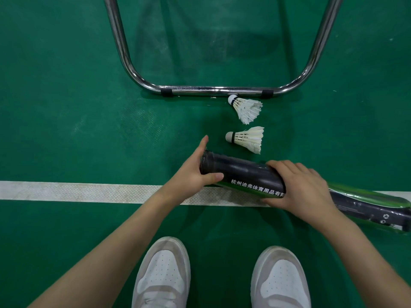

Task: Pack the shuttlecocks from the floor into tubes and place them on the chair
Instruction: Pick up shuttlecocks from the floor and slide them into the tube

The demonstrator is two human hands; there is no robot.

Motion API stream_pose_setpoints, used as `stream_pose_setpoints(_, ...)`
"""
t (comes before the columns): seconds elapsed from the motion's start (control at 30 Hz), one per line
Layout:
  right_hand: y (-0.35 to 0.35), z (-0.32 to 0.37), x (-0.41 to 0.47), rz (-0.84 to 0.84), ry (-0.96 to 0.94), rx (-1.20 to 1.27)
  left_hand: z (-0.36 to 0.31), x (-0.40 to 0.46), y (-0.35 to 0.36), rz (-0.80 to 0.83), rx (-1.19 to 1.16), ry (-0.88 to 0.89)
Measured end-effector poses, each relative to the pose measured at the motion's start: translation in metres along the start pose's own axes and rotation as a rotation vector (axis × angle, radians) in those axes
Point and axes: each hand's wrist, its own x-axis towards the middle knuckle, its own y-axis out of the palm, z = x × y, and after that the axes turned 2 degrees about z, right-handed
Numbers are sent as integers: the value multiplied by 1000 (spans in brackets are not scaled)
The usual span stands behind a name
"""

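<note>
Both hands, left hand (191, 174) and right hand (304, 185), grip one black tube (244, 176); two shuttlecocks (246, 107) (246, 138) lie on the floor (66, 107).

The tube (244, 176) runs past the right edge, mid-section hidden.

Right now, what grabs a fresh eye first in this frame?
Both hands on the black tube lying across the white court line: left hand at its end, right hand gripping mid-body. Just beyond, two white shuttlecocks lie on the green floor by the chrome chair frame.
</note>
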Motion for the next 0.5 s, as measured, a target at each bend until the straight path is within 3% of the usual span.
stream_pose_setpoints(0.27, -16, -15, -18, -9, 9, 3, -13, 0, 13, 16, -5, 11)
stream_pose_setpoints(0.5, -20, -51, -37, 29, 141, 46, -48, 21, 36, -47, 312, 141)
